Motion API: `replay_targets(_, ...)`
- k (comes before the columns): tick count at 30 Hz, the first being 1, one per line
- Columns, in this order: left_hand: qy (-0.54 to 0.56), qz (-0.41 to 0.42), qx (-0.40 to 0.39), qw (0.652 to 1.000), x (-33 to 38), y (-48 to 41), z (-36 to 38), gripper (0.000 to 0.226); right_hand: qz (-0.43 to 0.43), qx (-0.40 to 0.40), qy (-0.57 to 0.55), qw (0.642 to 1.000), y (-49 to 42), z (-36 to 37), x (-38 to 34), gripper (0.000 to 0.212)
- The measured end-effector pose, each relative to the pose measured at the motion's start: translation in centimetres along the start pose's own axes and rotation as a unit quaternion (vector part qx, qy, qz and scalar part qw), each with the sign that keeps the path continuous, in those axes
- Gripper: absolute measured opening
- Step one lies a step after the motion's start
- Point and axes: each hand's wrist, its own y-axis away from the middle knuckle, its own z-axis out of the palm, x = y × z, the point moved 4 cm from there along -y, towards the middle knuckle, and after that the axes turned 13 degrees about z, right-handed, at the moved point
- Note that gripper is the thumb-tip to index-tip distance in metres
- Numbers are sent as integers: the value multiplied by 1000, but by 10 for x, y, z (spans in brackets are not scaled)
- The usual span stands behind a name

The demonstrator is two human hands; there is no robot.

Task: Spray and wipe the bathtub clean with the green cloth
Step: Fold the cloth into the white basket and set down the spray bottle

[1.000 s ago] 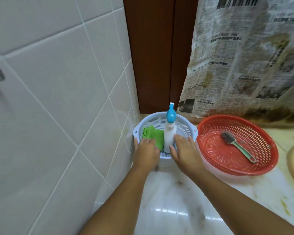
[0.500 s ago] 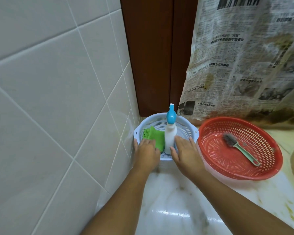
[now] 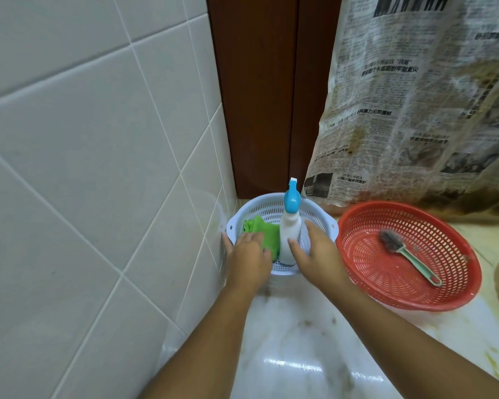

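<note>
A pale blue perforated basket [image 3: 323,218] stands in the corner against the tiled wall. Inside it a green cloth [image 3: 267,233] lies bunched on the left. A white spray bottle [image 3: 291,228] with a blue trigger head stands upright in the middle. My left hand [image 3: 248,256] reaches over the near rim, its fingers lying on the cloth and its thumb outside the rim. My right hand [image 3: 317,254] is inside the basket on the bottle's right. Its thumb touches the front of the bottle's lower body and its fingers point up beside it. The bathtub is not in view.
A red perforated basket [image 3: 444,298] sits just right of the blue one, with a green-handled brush [image 3: 409,257] lying in it. Stained newspaper [image 3: 415,110] hangs behind. A brown wooden door frame [image 3: 260,96] fills the corner. The glossy marble surface [image 3: 300,355] reflects light.
Both hands have slid forward from the blue basket's near rim into it: the left onto the green cloth, the right up against the spray bottle. Bottle and basket stay in place.
</note>
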Motion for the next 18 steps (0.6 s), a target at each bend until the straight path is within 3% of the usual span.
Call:
replay_targets(4, 77, 14, 30, 996, 14, -19, -7, 53, 63, 32, -67, 995, -20, -16, -25, 68)
replay_targets(7, 219, -45, -4, 975, 21, -34, -1, 66, 79, 41, -63, 994, -36, -23, -38, 71)
replay_targets(9, 220, -51, -30, 974, 23, -41, 4, 70, 75, 46, -34, 996, -44, -24, -44, 74)
replay_targets(12, 221, -41, -43, 974, 23, -44, 10, 78, 71, 53, 3, 996, -51, -23, -50, 65)
replay_targets(18, 197, -30, -42, 979, 33, -51, 16, 64, 60, 71, 52, 994, -54, -21, -61, 32)
